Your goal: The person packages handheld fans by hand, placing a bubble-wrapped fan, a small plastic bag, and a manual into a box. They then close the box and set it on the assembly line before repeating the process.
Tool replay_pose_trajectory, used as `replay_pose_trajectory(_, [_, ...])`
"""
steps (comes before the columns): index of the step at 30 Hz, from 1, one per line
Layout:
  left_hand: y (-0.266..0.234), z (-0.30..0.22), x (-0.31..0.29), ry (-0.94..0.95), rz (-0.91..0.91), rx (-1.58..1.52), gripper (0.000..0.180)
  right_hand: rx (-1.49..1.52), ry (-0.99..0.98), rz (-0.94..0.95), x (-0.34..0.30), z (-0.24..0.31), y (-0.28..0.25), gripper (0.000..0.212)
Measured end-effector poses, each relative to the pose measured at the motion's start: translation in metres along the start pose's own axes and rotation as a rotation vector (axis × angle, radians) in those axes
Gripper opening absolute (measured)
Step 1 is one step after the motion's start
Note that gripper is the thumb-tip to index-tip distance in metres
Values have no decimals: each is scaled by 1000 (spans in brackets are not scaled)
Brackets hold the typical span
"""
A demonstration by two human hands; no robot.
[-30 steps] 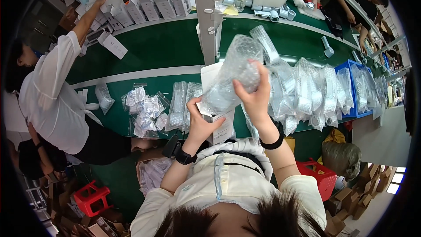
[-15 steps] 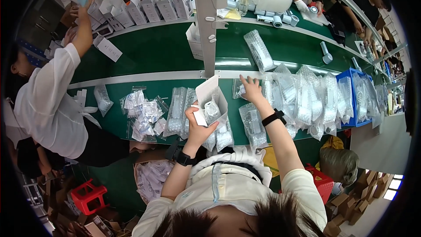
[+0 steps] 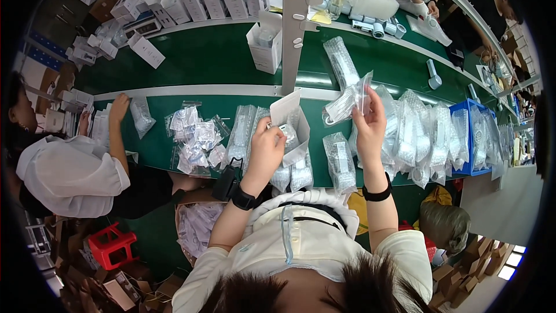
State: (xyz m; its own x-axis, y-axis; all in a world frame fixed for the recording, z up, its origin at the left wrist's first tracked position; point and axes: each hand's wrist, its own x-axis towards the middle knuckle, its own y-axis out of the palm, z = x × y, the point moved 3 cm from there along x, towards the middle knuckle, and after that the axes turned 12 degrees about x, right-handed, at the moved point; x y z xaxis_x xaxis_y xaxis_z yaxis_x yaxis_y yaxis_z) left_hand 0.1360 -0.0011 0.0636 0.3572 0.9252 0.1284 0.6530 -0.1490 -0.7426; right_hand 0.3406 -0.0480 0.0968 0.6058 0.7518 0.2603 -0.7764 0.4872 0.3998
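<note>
In front of me a white open-topped box (image 3: 299, 139) with its lid flap raised holds a bubble-wrapped item (image 3: 288, 137). The fingers of my left hand (image 3: 267, 148) are curled over the box's left edge, close to that item. Lifted to the right of the box, my right hand (image 3: 372, 124) pinches a clear plastic bag (image 3: 347, 103) with a white cable-like thing inside. Below that hand lies a bubble-wrapped pack (image 3: 340, 164), and more bubble-wrapped packs (image 3: 242, 133) lie left of the box.
Small clear bags (image 3: 197, 136) are piled on the left of the green table. Many bubble-wrapped packs (image 3: 411, 133) lie right, beside a blue bin (image 3: 469, 110). A metal post (image 3: 292, 40) rises beyond the box, near another white box (image 3: 264, 49). A co-worker (image 3: 75, 168) sits left.
My right hand has picked up the clear bag and drawn it nearer. My left hand has shifted from gripping the box's lower side to its top left edge. The co-worker's arm has come down.
</note>
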Motion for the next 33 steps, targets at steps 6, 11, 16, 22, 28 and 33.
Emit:
replay_pose_trajectory(6, [6, 11, 3, 20, -94, -13, 13, -649, -305, 656, -40, -3, 51, 40])
replay_pose_trajectory(11, [1, 3, 1, 102, -80, -29, 12, -1043, -329, 887, -35, -15, 51, 29])
replay_pose_trajectory(16, [0, 0, 1, 80, 17, -53, 13, -1320, -319, 1177, -37, -20, 54, 39])
replay_pose_trajectory(22, [9, 11, -2, 2, -146, -122, 13, -1510, -96, 1323, -35, -30, 58, 42])
replay_pose_trajectory(28, [9, 30, -2, -65, -233, -333, 11, -397, -1, 705, -35, -59, 7, 78])
replay_pose_trajectory(33, [5, -10, 6, -25, -43, -392, 12, -125, 471, 575, -30, -64, -1, 95])
